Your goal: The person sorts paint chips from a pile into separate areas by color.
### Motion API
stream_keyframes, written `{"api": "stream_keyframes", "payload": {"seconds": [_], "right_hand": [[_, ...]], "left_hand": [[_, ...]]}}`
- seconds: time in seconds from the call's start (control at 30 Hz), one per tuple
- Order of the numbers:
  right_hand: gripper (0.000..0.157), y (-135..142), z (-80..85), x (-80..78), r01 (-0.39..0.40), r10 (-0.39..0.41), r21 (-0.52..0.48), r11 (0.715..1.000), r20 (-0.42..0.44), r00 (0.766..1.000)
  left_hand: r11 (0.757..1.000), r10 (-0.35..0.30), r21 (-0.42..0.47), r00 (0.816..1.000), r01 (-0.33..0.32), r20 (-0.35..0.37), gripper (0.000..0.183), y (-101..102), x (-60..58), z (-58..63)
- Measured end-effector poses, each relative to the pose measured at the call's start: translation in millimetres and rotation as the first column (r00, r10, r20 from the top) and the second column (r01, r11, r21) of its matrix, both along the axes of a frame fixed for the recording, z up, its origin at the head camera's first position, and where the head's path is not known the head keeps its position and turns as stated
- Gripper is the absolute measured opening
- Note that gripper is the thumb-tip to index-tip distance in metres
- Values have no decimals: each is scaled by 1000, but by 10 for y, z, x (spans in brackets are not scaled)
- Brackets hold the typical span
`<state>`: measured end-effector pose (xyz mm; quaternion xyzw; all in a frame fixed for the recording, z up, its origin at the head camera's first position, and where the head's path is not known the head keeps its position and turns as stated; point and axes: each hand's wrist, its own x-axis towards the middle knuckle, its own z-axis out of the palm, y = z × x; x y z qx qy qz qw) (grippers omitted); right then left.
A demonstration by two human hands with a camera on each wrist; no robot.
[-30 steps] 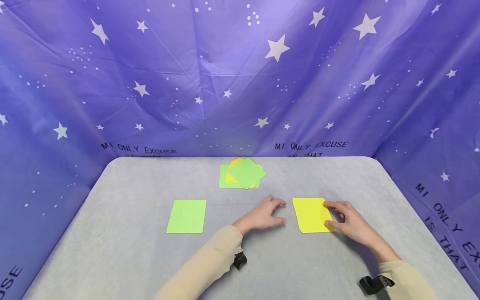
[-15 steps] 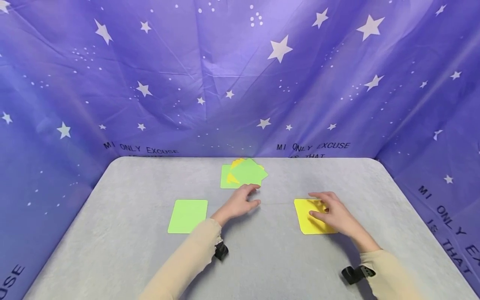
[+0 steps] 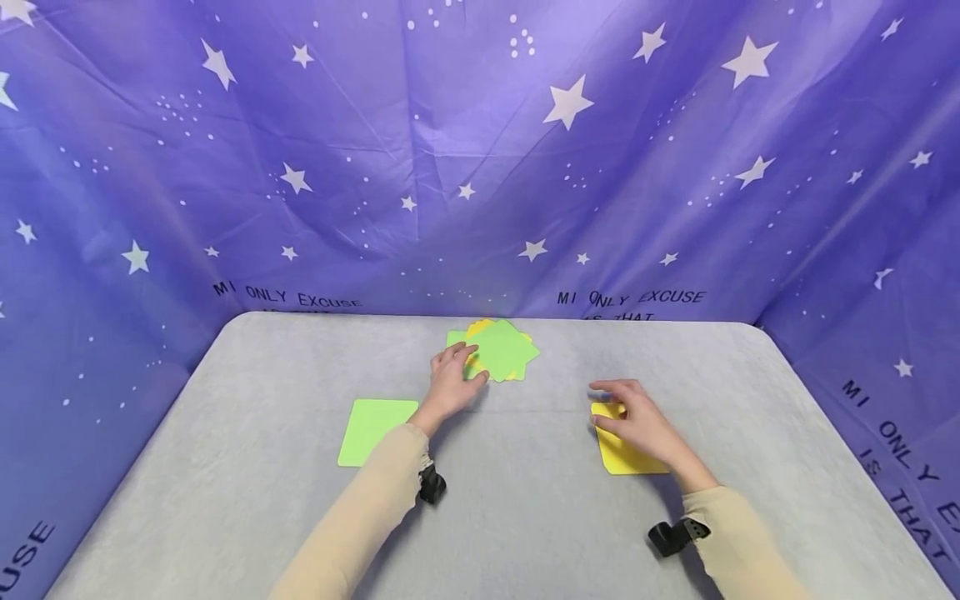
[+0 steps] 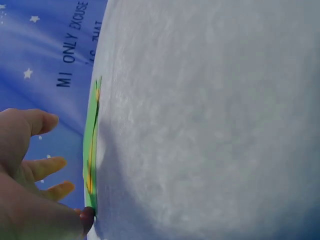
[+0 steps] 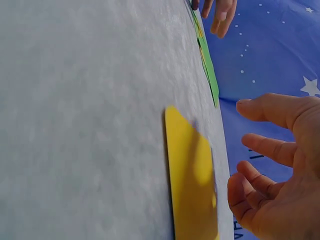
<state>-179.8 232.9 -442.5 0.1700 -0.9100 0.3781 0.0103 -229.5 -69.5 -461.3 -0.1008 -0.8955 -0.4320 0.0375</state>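
Cloth [image 3: 480,117], purple and starred, walls a mottled grey tabletop [image 3: 525,508]; at its far edge lies a green-and-yellow card pile [image 3: 505,350], the left hand [image 3: 450,385] spread at it, contact unclear; the right hand [image 3: 639,422], also spread, hovers over a yellow card [image 3: 621,457]; a green card [image 3: 372,423] lies at left

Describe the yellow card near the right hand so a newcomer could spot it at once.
Find the grey table before the starry purple curtain. On its right half, partly hidden by the right hand in the head view, lies a square yellow card. Only yellow shows there, unlike the green-and-yellow pile at the far edge and the green card on the left.
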Motion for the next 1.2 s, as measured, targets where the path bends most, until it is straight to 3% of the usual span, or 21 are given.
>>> {"api": "stream_keyframes", "payload": {"seconds": [0.2, 0.43, 0.67, 0.83, 1.0, 1.2], "right_hand": [[45, -135, -44, -57, -2, 3, -11, 1000, 23, 1000], [44, -332, -35, -262, -14, 13, 19, 1000, 19, 1000], [49, -582, -45, -530, -68, 69, 40, 997, -11, 998], [55, -762, -63, -606, -106, 109, 92, 990, -21, 994], [58, -865, -102, -621, -78, 77, 108, 991, 8, 997], [55, -934, -149, -602, -20, 19, 42, 999, 14, 1000]], "left_hand": [[995, 4, -100, 997, 4, 80, 62, -14, -24, -25], [963, -27, -263, 991, 61, 134, 55, 12, -47, -26], [955, -67, -278, 987, 106, 147, 57, -2, -63, -42], [966, -78, -236, 988, 109, 134, 58, -7, -64, -69], [957, -85, -265, 989, 115, 124, 58, -7, -61, -104], [950, -100, -281, 986, 134, 130, 56, -38, -47, -126]]}}
